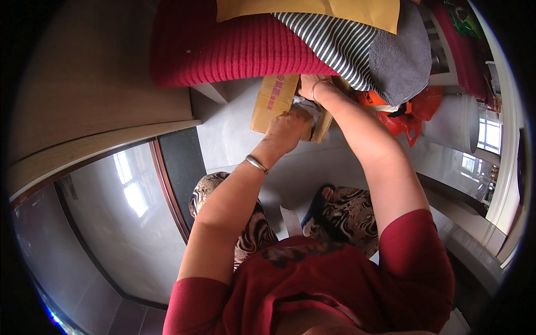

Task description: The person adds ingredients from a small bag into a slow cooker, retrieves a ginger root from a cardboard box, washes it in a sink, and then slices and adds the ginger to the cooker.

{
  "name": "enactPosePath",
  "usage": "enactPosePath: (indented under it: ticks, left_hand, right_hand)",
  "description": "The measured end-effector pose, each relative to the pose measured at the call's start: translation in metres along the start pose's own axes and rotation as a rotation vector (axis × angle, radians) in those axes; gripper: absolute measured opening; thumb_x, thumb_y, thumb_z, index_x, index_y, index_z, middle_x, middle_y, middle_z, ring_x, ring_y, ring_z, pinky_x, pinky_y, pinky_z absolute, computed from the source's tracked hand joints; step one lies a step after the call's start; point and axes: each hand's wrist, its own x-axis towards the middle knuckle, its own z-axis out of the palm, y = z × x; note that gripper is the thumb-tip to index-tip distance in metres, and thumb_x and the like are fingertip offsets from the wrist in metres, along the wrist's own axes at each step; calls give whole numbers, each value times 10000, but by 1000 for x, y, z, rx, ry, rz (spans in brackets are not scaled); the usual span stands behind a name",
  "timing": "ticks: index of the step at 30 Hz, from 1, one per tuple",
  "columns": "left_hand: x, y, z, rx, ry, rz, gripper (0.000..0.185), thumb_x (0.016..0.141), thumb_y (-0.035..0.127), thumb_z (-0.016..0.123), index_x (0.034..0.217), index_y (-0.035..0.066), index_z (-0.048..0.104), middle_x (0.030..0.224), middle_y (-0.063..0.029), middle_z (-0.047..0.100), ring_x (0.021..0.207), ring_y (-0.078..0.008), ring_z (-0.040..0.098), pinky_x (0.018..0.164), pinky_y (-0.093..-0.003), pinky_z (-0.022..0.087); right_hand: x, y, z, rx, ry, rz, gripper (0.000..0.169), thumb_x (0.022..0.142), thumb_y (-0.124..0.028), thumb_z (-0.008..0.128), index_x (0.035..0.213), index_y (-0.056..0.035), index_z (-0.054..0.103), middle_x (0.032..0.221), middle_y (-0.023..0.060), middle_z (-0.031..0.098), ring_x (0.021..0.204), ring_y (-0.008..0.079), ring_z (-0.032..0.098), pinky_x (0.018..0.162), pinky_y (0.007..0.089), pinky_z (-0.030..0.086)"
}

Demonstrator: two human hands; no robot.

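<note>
A cardboard box [272,104] with purple printing sits on the floor in front of me, its top opened. Grey and white plastic [309,106] shows in the opening. My left hand [288,127] is closed on the near edge of the box, its fingers curled over and partly out of sight. My right hand [313,86] is at the far part of the opening, above the plastic. Its fingertips are hidden by the box and the overhanging cloth, so its grip does not show. Each wrist wears a metal bangle.
A ribbed red cloth [234,50] overhangs the box's far end. Beside it hang a striped cloth [331,42] and a grey cloth [398,58], with yellow paper [310,9] on top. Right are a red plastic bag [412,115] and a white bucket [450,121]; left, a wooden panel [104,75].
</note>
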Motion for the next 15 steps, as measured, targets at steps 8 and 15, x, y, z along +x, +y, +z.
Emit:
enactPosePath:
  ticks: [8, 15]
  left_hand:
    - [12, 0, -7, 87, -86, -108, 246, 760, 113, 563, 979, 1, 545, 956, -186, 592, 887, -272, 599, 722, -357, 489]
    - [9, -1, -13, -159, -97, -199, 462, 779, 69, 499, 1197, -82, 373, 1031, -230, 564, 927, -321, 581, 770, -365, 475]
  right_hand:
    - [48, 43, 24, 543, -299, 149, 485, 792, -229, 450, 1234, -37, 392, 1230, 209, 460, 803, 280, 608, 565, 371, 469]
    - [31, 51, 28, 677, -214, 108, 583, 726, -338, 523, 1149, 59, 459, 1076, 217, 555, 808, 283, 625, 607, 357, 488]
